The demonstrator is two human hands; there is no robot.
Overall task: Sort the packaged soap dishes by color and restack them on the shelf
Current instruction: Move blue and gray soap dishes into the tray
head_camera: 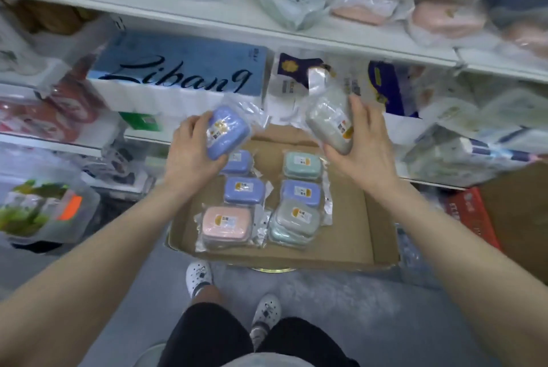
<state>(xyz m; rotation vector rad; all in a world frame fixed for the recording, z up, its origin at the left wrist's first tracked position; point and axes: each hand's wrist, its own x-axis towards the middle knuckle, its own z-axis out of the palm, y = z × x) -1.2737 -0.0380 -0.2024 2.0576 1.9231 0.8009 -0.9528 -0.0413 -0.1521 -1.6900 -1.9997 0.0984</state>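
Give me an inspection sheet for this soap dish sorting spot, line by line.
Surface: open cardboard box on the floor serves as tray.
Job's things: blue soap dish and grey soap dish held up; pink soap dish, blue, green and grey packs lie in the box.
Clutter: blurred bagged goods on the upper shelf.
Grippers: left hand grips the blue dish; right hand grips the grey one.
Cables: nothing seen.
Surroundings: blue Libang pack, red crate, grey floor.

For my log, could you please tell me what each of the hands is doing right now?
Left hand: holding a blue plastic-wrapped soap dish.
Right hand: holding a grey plastic-wrapped soap dish.
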